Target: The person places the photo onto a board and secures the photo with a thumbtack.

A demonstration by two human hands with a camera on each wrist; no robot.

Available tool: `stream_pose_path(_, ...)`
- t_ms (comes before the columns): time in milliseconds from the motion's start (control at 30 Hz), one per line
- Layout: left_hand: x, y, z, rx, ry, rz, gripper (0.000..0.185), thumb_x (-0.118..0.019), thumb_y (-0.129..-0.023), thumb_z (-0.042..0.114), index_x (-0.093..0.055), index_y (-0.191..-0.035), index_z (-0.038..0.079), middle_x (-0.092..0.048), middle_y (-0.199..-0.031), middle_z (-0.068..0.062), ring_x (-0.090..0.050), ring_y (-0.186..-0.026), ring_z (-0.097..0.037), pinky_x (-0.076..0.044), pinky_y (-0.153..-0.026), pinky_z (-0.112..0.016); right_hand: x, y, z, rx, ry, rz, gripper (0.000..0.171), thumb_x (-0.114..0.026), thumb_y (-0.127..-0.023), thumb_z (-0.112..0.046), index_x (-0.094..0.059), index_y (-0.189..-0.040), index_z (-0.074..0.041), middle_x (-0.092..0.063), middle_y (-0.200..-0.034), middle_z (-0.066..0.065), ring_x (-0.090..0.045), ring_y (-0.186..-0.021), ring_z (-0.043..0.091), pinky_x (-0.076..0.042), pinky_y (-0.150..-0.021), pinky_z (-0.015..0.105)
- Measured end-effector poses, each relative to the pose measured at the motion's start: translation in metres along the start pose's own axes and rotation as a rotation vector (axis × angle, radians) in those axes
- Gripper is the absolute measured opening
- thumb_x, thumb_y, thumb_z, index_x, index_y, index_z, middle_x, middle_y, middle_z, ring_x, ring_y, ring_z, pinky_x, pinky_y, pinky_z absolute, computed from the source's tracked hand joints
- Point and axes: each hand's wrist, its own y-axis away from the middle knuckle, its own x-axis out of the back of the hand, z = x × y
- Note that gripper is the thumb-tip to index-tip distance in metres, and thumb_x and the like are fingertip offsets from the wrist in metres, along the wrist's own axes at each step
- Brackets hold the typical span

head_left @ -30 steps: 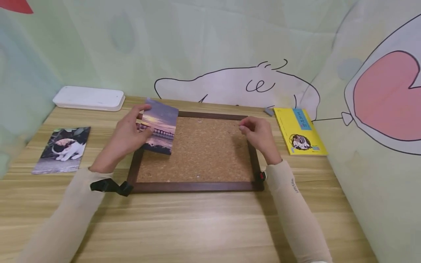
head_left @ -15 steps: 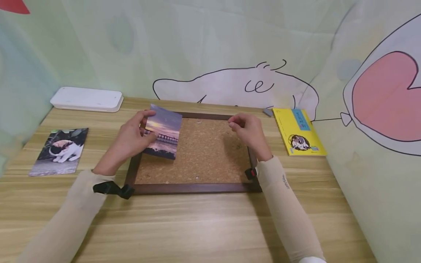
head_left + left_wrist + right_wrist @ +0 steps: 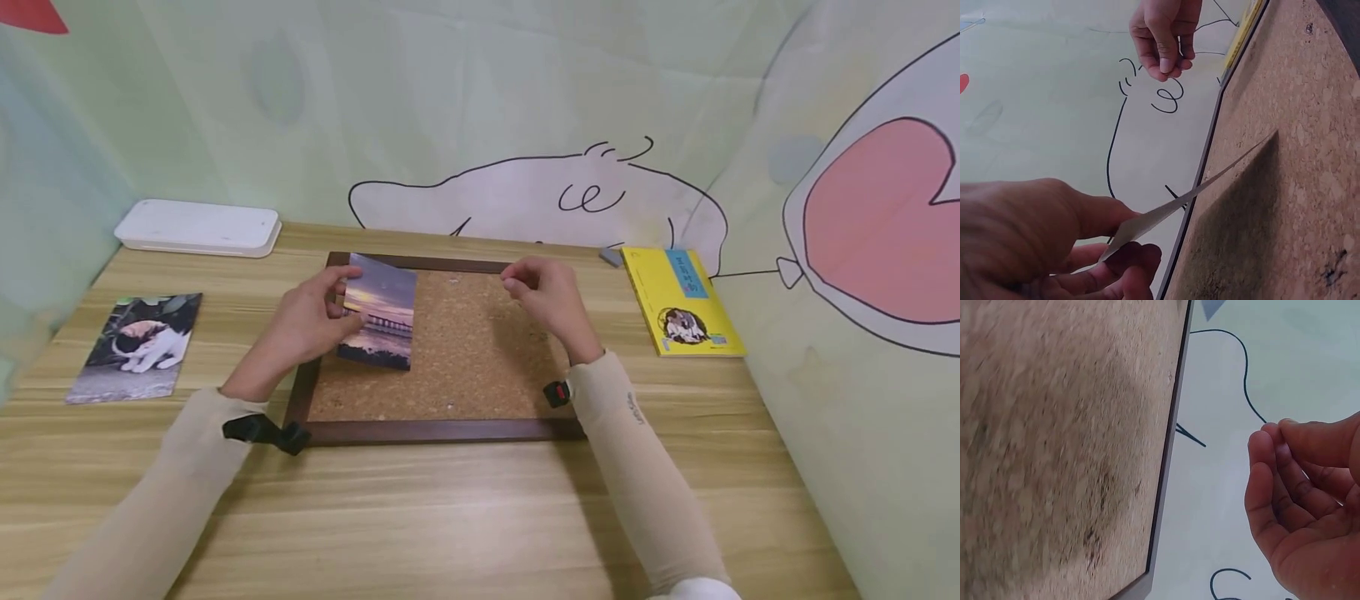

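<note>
Between thumb and fingers my left hand (image 3: 303,325) holds a sunset photo print (image 3: 386,304) by its left edge. The print shows a pier under a purple sky and overlaps the left part of a cork board (image 3: 480,367) with a dark brown frame. Seen edge-on in the left wrist view, the photo (image 3: 1154,219) tilts over the cork, its far corner close to the surface and its shadow below. Above the board's upper right, my right hand (image 3: 551,300) has thumb and index fingertips pressed together; whether something tiny sits between them, I cannot tell.
A photo of a cat (image 3: 138,346) lies on the table left of the board. A white case (image 3: 198,227) stands at the back left. Right of the board lie a yellow book (image 3: 682,304) and a small grey piece (image 3: 611,256). A printed curtain (image 3: 480,92) rises behind.
My left hand has brought the sunset photo slightly right and down over the board. My right hand has moved left, its fingertips still together.
</note>
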Motion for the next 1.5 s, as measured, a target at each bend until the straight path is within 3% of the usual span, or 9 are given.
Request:
stream_pose_path(133, -0.003, -0.004, -0.003, 0.003, 0.004, -0.028, 0.065, -0.072, -0.087, 0.009, -0.046, -0.146, 0.002, -0.056, -0.114, -0.017, -0.060, -0.084, -0.023, -0.048, -0.060, -0.025, -0.004, -0.003, -0.005, -0.009, -0.003, -0.002, 0.011, -0.066, -0.097, -0.011, -0.074, -0.099, -0.004, -0.071, -0.087, 0.007, -0.062, -0.075, 0.019, -0.048, -0.065, 0.030)
stream_pose_path(500, -0.011, -0.007, -0.017, 0.024, -0.117, -0.059, 0.059, -0.073, -0.085, 0.013, -0.053, -0.139, 0.003, -0.063, -0.107, -0.020, -0.061, -0.070, -0.020, -0.046, -0.058, -0.032, -0.018, -0.012, -0.019, 0.039, -0.034, -0.041, 0.012, -0.066, -0.097, -0.012, -0.074, -0.099, -0.004, -0.069, -0.084, 0.006, -0.060, -0.072, 0.017, -0.046, -0.064, 0.028)
stream_pose_path(833, -0.015, -0.007, -0.015, 0.046, -0.158, -0.089, 0.059, -0.071, -0.085, 0.012, -0.054, -0.140, -0.001, -0.065, -0.114, -0.029, -0.054, -0.058, -0.018, -0.042, -0.054, -0.032, -0.024, -0.015, -0.024, 0.035, -0.009, -0.057, 0.012, -0.065, -0.098, -0.012, -0.074, -0.100, -0.005, -0.071, -0.086, 0.008, -0.060, -0.073, 0.017, -0.046, -0.063, 0.027)
stream_pose_path(1033, -0.017, -0.007, -0.017, 0.031, -0.173, -0.106, 0.060, -0.072, -0.086, 0.013, -0.053, -0.141, -0.002, -0.068, -0.108, -0.026, -0.060, -0.071, -0.022, -0.046, -0.062, -0.034, -0.027, -0.016, -0.023, 0.032, -0.019, -0.075, 0.013, -0.064, -0.098, -0.013, -0.074, -0.101, -0.005, -0.070, -0.087, 0.007, -0.058, -0.073, 0.017, -0.045, -0.062, 0.027)
stream_pose_path(1133, -0.017, -0.007, -0.017, 0.039, -0.179, -0.119, 0.061, -0.072, -0.087, 0.013, -0.052, -0.142, -0.002, -0.065, -0.118, -0.029, -0.062, -0.089, -0.031, -0.050, -0.075, -0.044, -0.028, -0.017, -0.025, 0.031, -0.026, -0.087, 0.012, -0.063, -0.098, -0.012, -0.074, -0.100, -0.007, -0.071, -0.089, 0.008, -0.058, -0.073, 0.017, -0.045, -0.063, 0.028)
stream_pose_path(1267, -0.019, -0.007, -0.016, 0.052, -0.182, -0.138, 0.062, -0.071, -0.087, 0.012, -0.051, -0.143, -0.003, -0.056, -0.132, -0.032, -0.056, -0.114, -0.040, -0.046, -0.094, -0.056, -0.030, -0.020, -0.027, 0.027, -0.029, -0.103, 0.012, -0.063, -0.099, -0.012, -0.073, -0.101, -0.007, -0.072, -0.093, 0.011, -0.060, -0.075, 0.020, -0.045, -0.064, 0.028)
stream_pose_path(1500, -0.019, -0.007, -0.018, 0.043, -0.199, -0.142, 0.062, -0.072, -0.086, 0.014, -0.052, -0.142, -0.003, -0.058, -0.126, -0.032, -0.054, -0.111, -0.040, -0.045, -0.093, -0.058, -0.038, -0.025, -0.029, 0.068, -0.011, -0.126, 0.013, -0.064, -0.098, -0.011, -0.074, -0.102, -0.004, -0.072, -0.091, 0.009, -0.058, -0.072, 0.017, -0.045, -0.061, 0.027)
